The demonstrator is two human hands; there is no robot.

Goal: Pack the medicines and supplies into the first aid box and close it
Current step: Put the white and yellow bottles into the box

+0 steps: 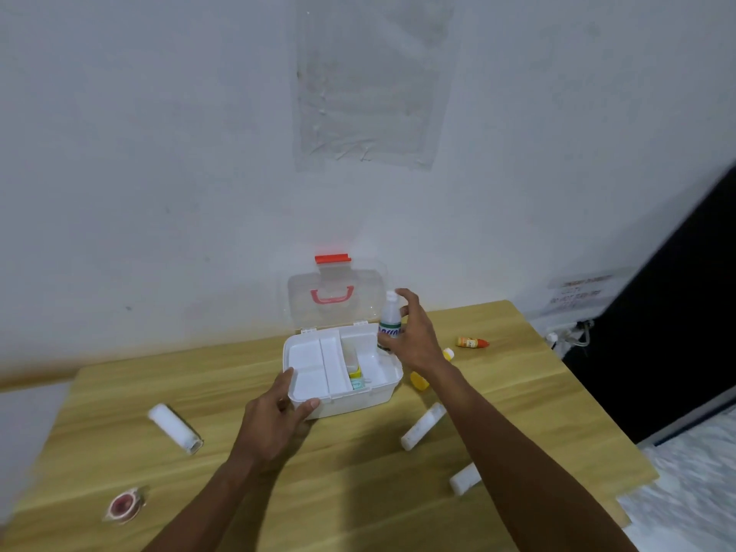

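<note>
Even, soft light — blurred, warped toward the edges.

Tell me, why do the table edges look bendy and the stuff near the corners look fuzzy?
Head view: the wide-angle lens probably bends the table edges. Head view: the tape roll at the lower left is smeared. Head view: the label on the bottle in the right hand is too blurred to read. Head view: the light is soft, with only faint shadows.
</note>
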